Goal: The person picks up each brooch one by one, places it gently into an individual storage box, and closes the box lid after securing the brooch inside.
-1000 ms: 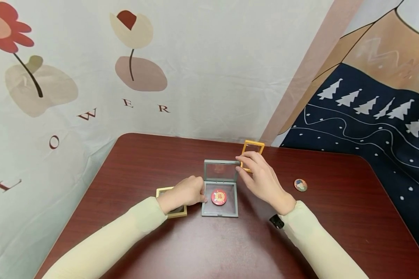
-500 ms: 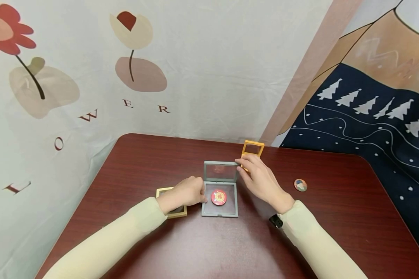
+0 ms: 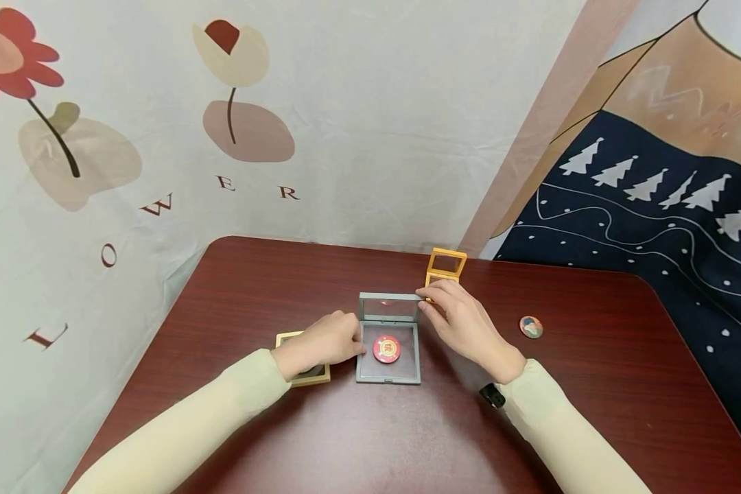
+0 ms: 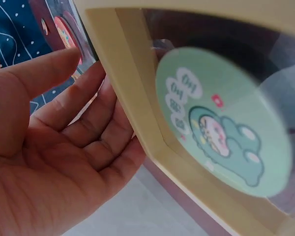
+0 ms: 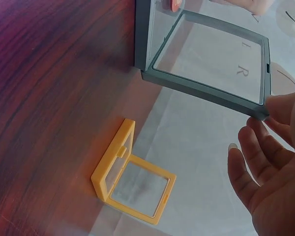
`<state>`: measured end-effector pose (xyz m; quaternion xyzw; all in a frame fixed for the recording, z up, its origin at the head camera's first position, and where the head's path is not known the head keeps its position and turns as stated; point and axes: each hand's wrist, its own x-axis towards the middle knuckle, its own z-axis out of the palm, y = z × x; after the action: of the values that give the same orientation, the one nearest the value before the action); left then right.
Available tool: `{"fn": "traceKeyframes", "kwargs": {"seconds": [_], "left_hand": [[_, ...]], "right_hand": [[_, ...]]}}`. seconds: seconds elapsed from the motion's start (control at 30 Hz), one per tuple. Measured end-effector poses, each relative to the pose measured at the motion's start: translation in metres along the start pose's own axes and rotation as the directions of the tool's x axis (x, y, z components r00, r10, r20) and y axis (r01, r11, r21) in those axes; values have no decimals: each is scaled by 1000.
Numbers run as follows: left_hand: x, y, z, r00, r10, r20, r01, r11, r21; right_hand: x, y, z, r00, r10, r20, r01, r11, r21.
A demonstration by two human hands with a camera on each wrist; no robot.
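Note:
A grey display case [image 3: 387,374] lies open on the table with its clear-windowed lid [image 3: 389,307] raised at the far side. Inside it rests a round red badge [image 3: 386,349] with gold lettering. My right hand [image 3: 469,328] pinches the lid's upper right corner between thumb and fingers, plain in the right wrist view. At the case's left edge, my left hand [image 3: 327,339] holds the side with thumb and fingertips. Under that hand sits a cream-framed case [image 3: 313,379], partly covered; the left wrist view shows a round green badge [image 4: 221,123] with a cartoon figure inside it.
A small yellow case [image 3: 447,262] stands open behind my right hand, its lower part hidden in the head view. A round picture badge [image 3: 531,327] lies to the right on the dark red table [image 3: 593,384]. Printed cloth [image 3: 370,123] hangs behind the table.
The grey lid has tilted forward and a little lower, with my right hand following it down slightly. My left hand and the red badge stay in place.

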<state>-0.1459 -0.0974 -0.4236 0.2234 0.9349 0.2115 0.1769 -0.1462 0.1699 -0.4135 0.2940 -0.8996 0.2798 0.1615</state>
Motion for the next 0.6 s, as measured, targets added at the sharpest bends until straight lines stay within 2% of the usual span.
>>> {"fn": "traceKeyframes", "kwargs": {"seconds": [0.17, 0.3, 0.47, 0.6], "left_hand": [[-7, -1, -4, 996, 22, -88, -27, 998, -54], [-12, 0, -13, 984, 31, -178, -43, 997, -66], [-20, -1, -26, 945, 37, -325, -71, 993, -95], [-26, 0, -31, 914, 59, -402, -120, 984, -128]], "right_hand": [[-2, 0, -1, 1000, -24, -17, 24, 1000, -12], [-4, 0, -2, 1000, -24, -17, 24, 1000, -10], [-7, 0, -4, 1000, -14, -1, 14, 1000, 11], [-9, -2, -6, 1000, -19, 6, 19, 1000, 20]]}}
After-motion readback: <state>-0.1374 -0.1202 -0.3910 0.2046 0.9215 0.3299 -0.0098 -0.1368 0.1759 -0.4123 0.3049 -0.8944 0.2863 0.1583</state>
